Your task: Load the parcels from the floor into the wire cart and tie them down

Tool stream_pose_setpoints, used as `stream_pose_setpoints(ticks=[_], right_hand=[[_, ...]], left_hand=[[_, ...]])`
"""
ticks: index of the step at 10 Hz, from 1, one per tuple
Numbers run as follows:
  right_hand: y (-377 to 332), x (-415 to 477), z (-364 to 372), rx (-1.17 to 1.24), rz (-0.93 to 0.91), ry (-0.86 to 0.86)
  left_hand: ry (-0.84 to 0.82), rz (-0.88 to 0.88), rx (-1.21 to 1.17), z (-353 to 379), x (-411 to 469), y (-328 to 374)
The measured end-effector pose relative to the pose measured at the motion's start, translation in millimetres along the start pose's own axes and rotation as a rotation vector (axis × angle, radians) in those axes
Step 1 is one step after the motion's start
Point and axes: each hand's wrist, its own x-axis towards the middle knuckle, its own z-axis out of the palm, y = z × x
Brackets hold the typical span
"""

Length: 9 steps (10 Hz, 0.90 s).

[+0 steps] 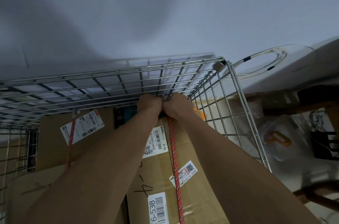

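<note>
1. Head view looks down my two forearms into the wire cart, whose far mesh wall stands close against a pale wall with hardly any gap between them.
2. On my right the cart's side wall rises just beside my right forearm. A spiral wire binds it to the far wall at the corner, so that hand works in a tight corner.
3. Open room lies to my left, above the left parcel and below the cart's top rim.
4. Parcels fill the cart. The big parcel lies straight under my arms and the left parcel sits just beside it; both carry white shipping labels.
5. A red rope runs along the top of the big parcel, away from me, and disappears under my right hand.
6. My right hand is curled tight into a fist at the foot of the far wall, closed on the rope's far end as far as I can see.
7. My left hand is curled tight too, its knuckles touching the right hand's. What its fingers have hold of I cannot tell, since they are hidden.
8. A second red cord hangs from the far wall down across the left parcel's label, well apart from both hands.
9. Outside the cart, past the right corner, a coil of clear tubing lies on a white surface.
</note>
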Motion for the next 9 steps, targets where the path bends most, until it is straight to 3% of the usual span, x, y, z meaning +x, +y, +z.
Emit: stream_pose_setpoints(ticks=[6,7,9], right_hand=[[18,-35,7,-0.105,-0.162,0.151],[27,-44,10,-0.148,-0.206,0.179],[38,-69,22,-0.215,-0.360,0.234]], left_hand=[[-0.030,0.421,0.284,-12,-24,-17],[0.006,0.470,0.386,-17,-36,-24],[0.151,0.746,0.742,-40,-74,-61]])
